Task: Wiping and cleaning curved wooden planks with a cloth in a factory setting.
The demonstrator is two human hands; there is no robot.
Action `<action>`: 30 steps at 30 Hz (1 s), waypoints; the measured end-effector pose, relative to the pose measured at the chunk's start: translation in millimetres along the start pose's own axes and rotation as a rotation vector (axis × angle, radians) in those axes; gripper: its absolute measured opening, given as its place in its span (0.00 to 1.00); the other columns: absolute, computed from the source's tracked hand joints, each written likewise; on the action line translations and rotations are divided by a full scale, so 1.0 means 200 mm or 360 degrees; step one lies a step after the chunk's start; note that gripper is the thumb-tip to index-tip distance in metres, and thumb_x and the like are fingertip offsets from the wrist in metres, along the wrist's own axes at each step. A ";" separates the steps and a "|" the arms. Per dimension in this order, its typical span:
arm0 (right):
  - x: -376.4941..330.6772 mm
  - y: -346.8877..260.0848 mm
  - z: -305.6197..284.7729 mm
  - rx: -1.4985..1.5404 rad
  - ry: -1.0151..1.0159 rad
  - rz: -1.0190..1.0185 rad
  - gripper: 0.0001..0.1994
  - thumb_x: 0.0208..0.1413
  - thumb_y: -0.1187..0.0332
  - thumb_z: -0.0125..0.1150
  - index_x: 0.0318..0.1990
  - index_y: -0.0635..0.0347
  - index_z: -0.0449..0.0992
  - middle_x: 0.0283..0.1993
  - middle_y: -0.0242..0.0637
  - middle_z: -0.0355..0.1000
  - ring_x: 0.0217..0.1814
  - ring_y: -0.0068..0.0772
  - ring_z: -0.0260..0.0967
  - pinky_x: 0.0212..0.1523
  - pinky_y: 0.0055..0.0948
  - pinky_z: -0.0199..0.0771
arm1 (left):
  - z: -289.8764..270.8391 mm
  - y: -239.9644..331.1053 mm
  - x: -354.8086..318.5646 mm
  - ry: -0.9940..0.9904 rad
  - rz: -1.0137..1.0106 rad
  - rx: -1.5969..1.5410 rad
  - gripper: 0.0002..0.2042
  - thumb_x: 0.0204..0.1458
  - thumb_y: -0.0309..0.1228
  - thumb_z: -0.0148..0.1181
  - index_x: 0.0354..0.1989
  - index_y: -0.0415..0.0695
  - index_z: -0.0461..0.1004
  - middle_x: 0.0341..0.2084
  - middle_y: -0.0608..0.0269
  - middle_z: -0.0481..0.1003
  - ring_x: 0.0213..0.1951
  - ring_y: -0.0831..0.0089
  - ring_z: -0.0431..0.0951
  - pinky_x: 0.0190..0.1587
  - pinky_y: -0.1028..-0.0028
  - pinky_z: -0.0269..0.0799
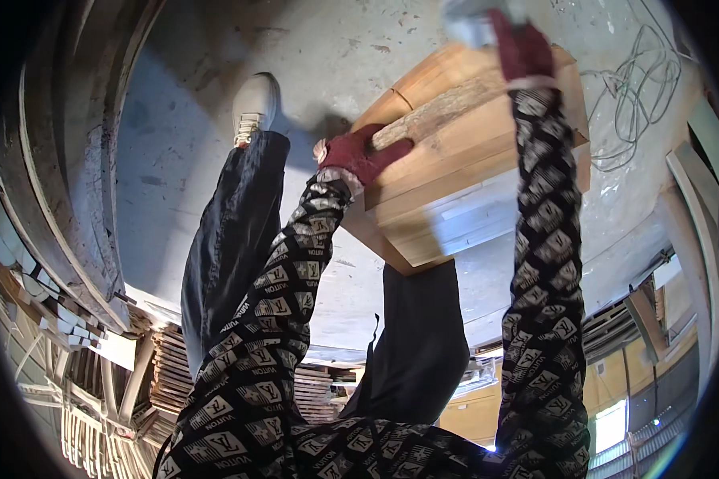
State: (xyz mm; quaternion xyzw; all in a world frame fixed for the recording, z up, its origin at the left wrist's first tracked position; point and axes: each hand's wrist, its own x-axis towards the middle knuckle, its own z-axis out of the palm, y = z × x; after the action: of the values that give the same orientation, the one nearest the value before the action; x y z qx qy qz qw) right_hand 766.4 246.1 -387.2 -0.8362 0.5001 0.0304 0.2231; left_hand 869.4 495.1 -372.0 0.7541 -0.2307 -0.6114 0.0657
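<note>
A bulky piece of wood (447,184), built up of thick boards, rests in front of me with a rough bark-edged strip (455,100) along its top. My left hand (363,156), in a dark red glove, grips its left end, the thumb stretched along the near face and the other fingers over the upper edge. Above the wood's far right end is my right hand (524,52), also in a red glove and smeared by motion. It is closed around a pale grey-blue object (473,24), too blurred to name and cut by the picture's top edge.
A loosely coiled cable (635,88) lies on the grey floor (335,48) to the right. My left shoe (256,104) stands left of the wood. Long curved boards (80,160) line the left side, and stacked slats (176,363) are at the lower left.
</note>
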 end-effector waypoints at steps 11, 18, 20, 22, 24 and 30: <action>0.09 1.25 -0.30 0.0316 0.0217 0.0711 0.32 0.48 0.47 0.47 0.54 0.63 0.59 0.52 0.49 0.62 0.57 0.46 0.57 0.56 0.32 0.54 | 0.14 0.00 0.32 0.0272 0.0514 -0.0508 0.28 0.50 0.50 0.46 0.50 0.39 0.63 0.41 0.50 0.70 0.45 0.66 0.70 0.48 0.73 0.64; 0.14 1.15 -0.23 0.0116 0.0158 0.0686 0.32 0.49 0.46 0.45 0.53 0.64 0.61 0.51 0.54 0.62 0.56 0.49 0.57 0.54 0.36 0.56 | 0.15 0.46 0.90 0.0070 0.0935 0.0465 0.28 0.50 0.53 0.43 0.53 0.46 0.61 0.49 0.57 0.65 0.52 0.61 0.64 0.55 0.71 0.56; 0.13 1.14 -0.25 0.0106 0.0157 0.0704 0.32 0.49 0.45 0.45 0.52 0.64 0.62 0.51 0.55 0.61 0.56 0.50 0.57 0.54 0.38 0.57 | 0.22 0.47 0.90 -0.0066 0.0723 0.0253 0.28 0.50 0.53 0.42 0.54 0.47 0.61 0.52 0.57 0.63 0.55 0.64 0.60 0.56 0.71 0.53; 0.09 1.20 -0.31 0.0074 0.0161 0.0776 0.32 0.49 0.44 0.45 0.52 0.64 0.62 0.51 0.57 0.61 0.55 0.51 0.57 0.53 0.39 0.57 | 0.31 0.51 0.87 -0.0045 0.0731 -0.0031 0.27 0.50 0.53 0.43 0.53 0.48 0.61 0.51 0.57 0.64 0.55 0.65 0.61 0.56 0.71 0.54; 0.04 1.20 -0.35 0.0042 0.0139 0.0895 0.32 0.49 0.44 0.44 0.51 0.64 0.63 0.50 0.58 0.61 0.55 0.52 0.57 0.53 0.40 0.58 | 0.31 0.57 0.79 -0.0097 0.0655 0.0085 0.26 0.49 0.52 0.46 0.52 0.48 0.62 0.48 0.57 0.67 0.52 0.65 0.64 0.54 0.71 0.56; -0.16 1.37 -0.33 0.0050 0.0038 0.0131 0.21 0.55 0.54 0.37 0.51 0.52 0.64 0.47 0.58 0.63 0.51 0.51 0.60 0.49 0.38 0.61 | 0.42 0.44 1.07 -0.0185 0.0984 0.0163 0.26 0.50 0.49 0.47 0.53 0.44 0.62 0.46 0.54 0.68 0.49 0.66 0.66 0.53 0.75 0.58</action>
State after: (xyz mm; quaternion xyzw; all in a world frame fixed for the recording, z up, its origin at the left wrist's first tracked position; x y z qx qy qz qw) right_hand 506.3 137.2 -413.0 -0.8117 0.5370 0.0217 0.2288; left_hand 797.9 340.4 -550.3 0.6145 -0.4827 -0.5920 0.1971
